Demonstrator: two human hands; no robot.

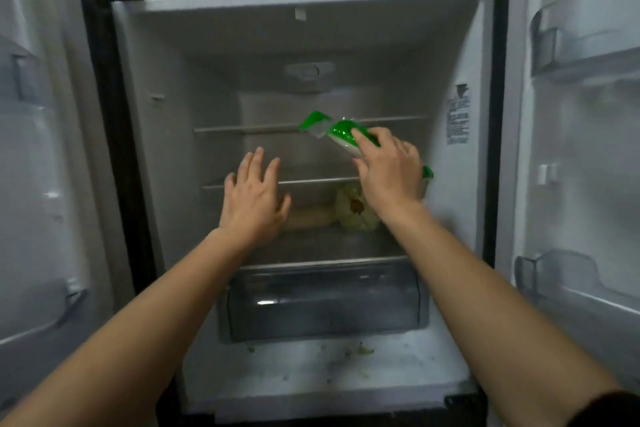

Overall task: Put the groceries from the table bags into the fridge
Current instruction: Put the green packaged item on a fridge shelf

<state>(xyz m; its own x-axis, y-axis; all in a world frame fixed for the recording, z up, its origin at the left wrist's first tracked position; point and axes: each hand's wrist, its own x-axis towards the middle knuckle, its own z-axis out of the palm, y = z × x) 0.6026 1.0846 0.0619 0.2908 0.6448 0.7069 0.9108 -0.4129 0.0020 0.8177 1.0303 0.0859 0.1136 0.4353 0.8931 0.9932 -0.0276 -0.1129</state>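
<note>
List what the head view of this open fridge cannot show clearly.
Head view:
Green packet: right hand covers its middle; print blurred.
Wall sticker: text too small.
Pale green bundle below: right wrist overlaps it; contents unclear.
Table bags: outside the frame.

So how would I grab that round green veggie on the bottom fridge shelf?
Come in from the front, low, because the shelf just above it blocks the way from the top. The round green veggie is ball-shaped, with its brown stem end facing out, so there is no handle. It is probably best to cup it wide around its two sides.
</note>
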